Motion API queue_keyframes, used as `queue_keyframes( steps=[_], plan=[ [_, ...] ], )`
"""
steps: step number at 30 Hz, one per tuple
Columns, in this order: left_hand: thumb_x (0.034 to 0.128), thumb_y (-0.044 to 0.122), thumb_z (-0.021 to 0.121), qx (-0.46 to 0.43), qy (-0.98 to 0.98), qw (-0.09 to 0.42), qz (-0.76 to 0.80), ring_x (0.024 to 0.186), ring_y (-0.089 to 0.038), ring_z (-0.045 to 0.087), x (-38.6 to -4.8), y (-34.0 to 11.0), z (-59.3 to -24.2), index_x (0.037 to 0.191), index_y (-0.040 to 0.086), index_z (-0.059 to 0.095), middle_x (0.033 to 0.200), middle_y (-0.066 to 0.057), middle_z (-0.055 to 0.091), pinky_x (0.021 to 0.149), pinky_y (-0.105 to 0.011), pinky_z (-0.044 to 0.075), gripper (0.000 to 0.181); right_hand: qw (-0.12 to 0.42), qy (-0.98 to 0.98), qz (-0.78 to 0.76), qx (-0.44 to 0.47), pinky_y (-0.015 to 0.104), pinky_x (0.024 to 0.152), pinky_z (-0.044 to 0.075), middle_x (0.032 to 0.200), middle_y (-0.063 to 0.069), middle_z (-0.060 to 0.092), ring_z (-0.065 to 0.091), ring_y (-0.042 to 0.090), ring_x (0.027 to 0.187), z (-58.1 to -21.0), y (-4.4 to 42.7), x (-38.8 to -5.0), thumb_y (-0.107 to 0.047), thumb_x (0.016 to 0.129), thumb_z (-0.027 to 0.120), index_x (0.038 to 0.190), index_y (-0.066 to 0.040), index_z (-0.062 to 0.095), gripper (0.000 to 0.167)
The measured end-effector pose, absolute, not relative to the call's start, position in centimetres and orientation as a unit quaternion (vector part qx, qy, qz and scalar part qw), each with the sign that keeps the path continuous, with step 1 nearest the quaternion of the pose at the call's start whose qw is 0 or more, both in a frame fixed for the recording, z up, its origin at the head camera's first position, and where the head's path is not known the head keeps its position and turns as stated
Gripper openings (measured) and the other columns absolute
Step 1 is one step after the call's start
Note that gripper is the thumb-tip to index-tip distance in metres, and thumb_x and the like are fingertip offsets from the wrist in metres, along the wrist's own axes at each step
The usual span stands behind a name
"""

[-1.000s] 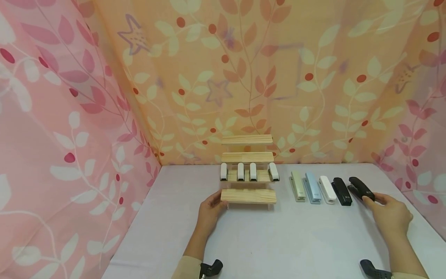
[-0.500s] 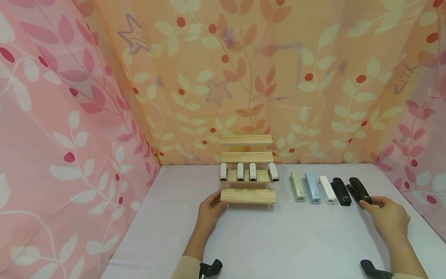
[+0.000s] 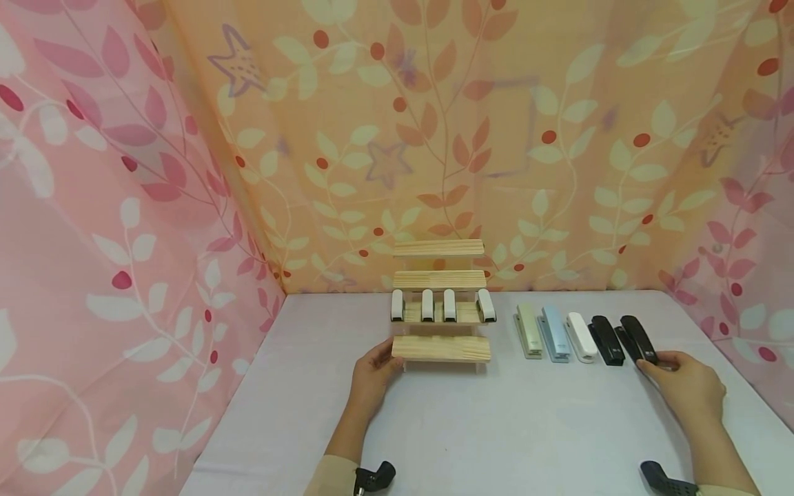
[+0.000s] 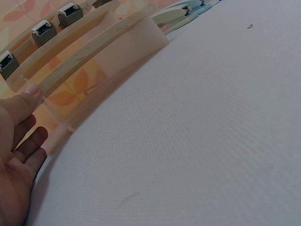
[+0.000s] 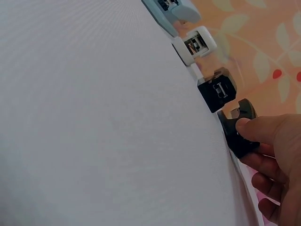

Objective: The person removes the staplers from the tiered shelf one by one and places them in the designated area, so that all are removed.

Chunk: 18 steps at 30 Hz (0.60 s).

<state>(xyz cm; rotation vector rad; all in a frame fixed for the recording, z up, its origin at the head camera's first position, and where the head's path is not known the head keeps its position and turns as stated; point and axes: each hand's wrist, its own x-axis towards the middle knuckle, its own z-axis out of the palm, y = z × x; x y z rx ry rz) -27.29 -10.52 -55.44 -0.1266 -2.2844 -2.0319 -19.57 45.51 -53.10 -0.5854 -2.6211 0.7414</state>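
Note:
My left hand (image 3: 374,372) grips the left end of a stepped wooden display rack (image 3: 442,349); in the left wrist view its thumb (image 4: 32,89) lies against the lowest shelf's end. Several white-topped staplers (image 3: 428,306) stand on the second shelf from the bottom. On the far right, my right hand (image 3: 691,382) pinches the near end of a black stapler (image 3: 639,339), with the thumb (image 5: 254,128) on its side in the right wrist view. This stapler is at the right end of a row, beside another black stapler (image 3: 608,341).
Further left in the row lie a white stapler (image 3: 582,337), a blue stapler (image 3: 556,335) and a light green stapler (image 3: 529,332). A white cloth (image 3: 496,427) covers the table. Patterned curtains (image 3: 434,138) close off the back and sides.
My right hand has moved slightly left with the black stapler, bringing it nearer to the other black one and in line with the row. My left hand stays on the rack.

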Motion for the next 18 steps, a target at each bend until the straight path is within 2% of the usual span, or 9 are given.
queue_keyframes(
  steps=[10,18],
  plan=[
    [0.0845,0.035,0.083,-0.042,-0.748,0.04,-0.661,0.125,-0.023,0.063,-27.3,-10.5,-55.3,0.139,0.014,0.063,0.137,-0.006,0.066,0.102,-0.027,0.055,0.062,0.152,-0.932,0.257,-0.207,0.065,0.083,0.032,0.121,0.041,0.06,0.049,0.06,0.107,-53.0,45.8,-19.5,-0.046,0.091,0.075,0.119,0.01,0.063,0.064],
    [0.0851,0.032,0.083,-0.046,-0.739,0.037,-0.671,0.126,-0.023,0.063,-27.2,-10.5,-55.5,0.139,0.014,0.064,0.137,-0.005,0.066,0.103,-0.026,0.054,0.06,0.152,-0.927,0.265,-0.217,0.064,0.082,0.034,0.127,0.04,0.058,0.049,0.058,0.108,-51.6,45.4,-19.1,-0.045,0.096,0.069,0.129,0.009,0.06,0.064]
  ],
)
